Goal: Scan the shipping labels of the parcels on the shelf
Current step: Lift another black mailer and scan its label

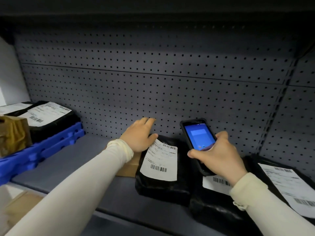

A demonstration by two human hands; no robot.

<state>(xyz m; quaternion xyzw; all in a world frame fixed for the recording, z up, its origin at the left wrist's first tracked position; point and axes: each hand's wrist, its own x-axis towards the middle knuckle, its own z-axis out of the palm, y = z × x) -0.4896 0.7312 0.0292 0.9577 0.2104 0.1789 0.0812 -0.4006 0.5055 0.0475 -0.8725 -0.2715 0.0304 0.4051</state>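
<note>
A black parcel (162,184) lies on the grey shelf (81,160), its white shipping label (161,160) facing up with barcodes showing. My left hand (140,135) rests on the parcel's far left corner, thumb touching the label's top edge, fingers reaching toward the pegboard. My right hand (219,155) grips a black handheld scanner (198,138) with a lit blue screen, held just right of that label. Under my right wrist sits a second black parcel (214,206) with a partly hidden label (216,183). A third labelled black parcel (288,184) lies at the far right.
A brown cardboard box (130,165) sits under my left wrist beside the first parcel. At left, a blue plastic crate (39,150) carries another labelled black parcel (51,120) and a brown taped package (13,133). A grey pegboard (153,82) backs the shelf.
</note>
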